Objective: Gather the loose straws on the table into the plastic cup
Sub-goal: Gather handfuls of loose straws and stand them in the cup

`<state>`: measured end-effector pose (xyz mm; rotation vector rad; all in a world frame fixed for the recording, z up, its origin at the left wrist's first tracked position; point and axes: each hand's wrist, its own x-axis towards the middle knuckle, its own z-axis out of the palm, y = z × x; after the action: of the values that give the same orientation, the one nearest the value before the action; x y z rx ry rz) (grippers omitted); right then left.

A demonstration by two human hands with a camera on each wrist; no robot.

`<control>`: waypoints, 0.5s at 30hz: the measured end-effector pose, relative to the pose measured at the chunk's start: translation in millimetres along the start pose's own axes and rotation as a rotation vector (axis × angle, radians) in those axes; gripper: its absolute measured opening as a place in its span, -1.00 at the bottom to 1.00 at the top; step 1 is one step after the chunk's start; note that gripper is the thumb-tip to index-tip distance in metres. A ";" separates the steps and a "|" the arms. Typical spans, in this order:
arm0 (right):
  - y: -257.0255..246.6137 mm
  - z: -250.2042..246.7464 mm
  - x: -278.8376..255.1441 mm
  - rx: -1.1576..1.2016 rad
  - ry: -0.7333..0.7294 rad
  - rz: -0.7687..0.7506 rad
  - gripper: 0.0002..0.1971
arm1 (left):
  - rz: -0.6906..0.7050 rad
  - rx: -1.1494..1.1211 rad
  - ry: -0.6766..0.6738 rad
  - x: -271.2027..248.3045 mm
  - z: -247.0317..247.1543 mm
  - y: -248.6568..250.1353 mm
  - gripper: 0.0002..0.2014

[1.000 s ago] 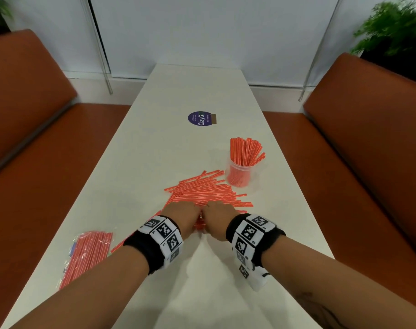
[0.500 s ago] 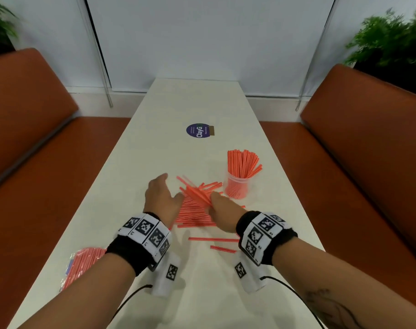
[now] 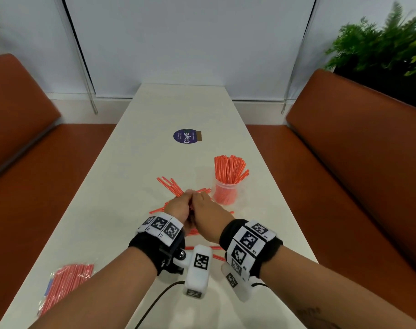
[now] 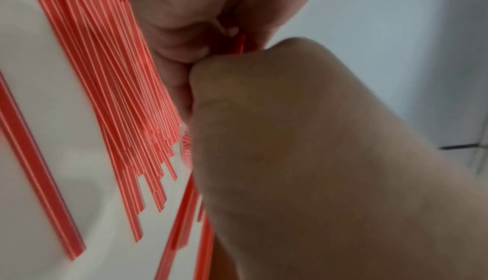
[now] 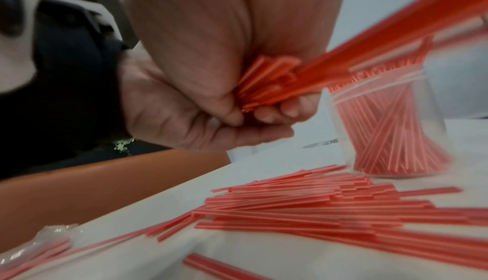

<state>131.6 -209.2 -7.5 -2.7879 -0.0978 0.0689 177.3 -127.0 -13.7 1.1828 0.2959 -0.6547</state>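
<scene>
Straws lay across the middle of the long white table [image 3: 121, 176], and from where I stood the scene read like this, left to right. A brown bench [image 3: 19, 129] ran along the left side. Near the table's left front corner sat a clear packet [image 3: 67, 284] of red straws, untouched. Next came the left hand [image 3: 178, 207], its wrist wrapped in a black band with printed markers. Its grip was curled tight around a bundle [image 3: 170, 185] of red straws, whose far ends fanned up and away to the left above the table. Pressed right against it was the right hand [image 3: 208, 216], its fingers also closed around the same bundle; the right wrist view showed the straw ends [image 5: 266, 82] bunched between the two palms. Under and around both hands the loose straws [image 5: 316, 207] lay in a flat heap on the table, most roughly parallel, and two more [image 3: 216, 254] lay nearer the person, between the wrists. Just right of the hands stood the cup [image 3: 225, 193], clear plastic, upright, already packed with straws that splayed out above its rim. Farther back on the table was a round purple sticker [image 3: 185, 136]. Another brown bench [image 3: 359, 148] lined the right side, with a green plant [image 3: 380, 46] behind it.
</scene>
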 end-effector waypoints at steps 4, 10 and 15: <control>3.7 3.4 -0.6 0.036 0.171 -0.062 -0.61 | 0.017 -0.147 0.001 7.2 -4.0 4.5 -0.70; 7.1 -13.1 -23.4 0.396 0.296 -0.025 -0.60 | 0.055 -0.447 0.001 5.9 -5.2 14.0 -0.74; 24.3 -25.1 -39.3 1.018 0.322 0.466 -0.68 | 0.177 -0.487 0.025 3.6 1.2 24.0 -0.72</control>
<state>95.5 -243.6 9.1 -1.7227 0.5195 -0.1714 194.7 -123.9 3.1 0.7395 0.3445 -0.3820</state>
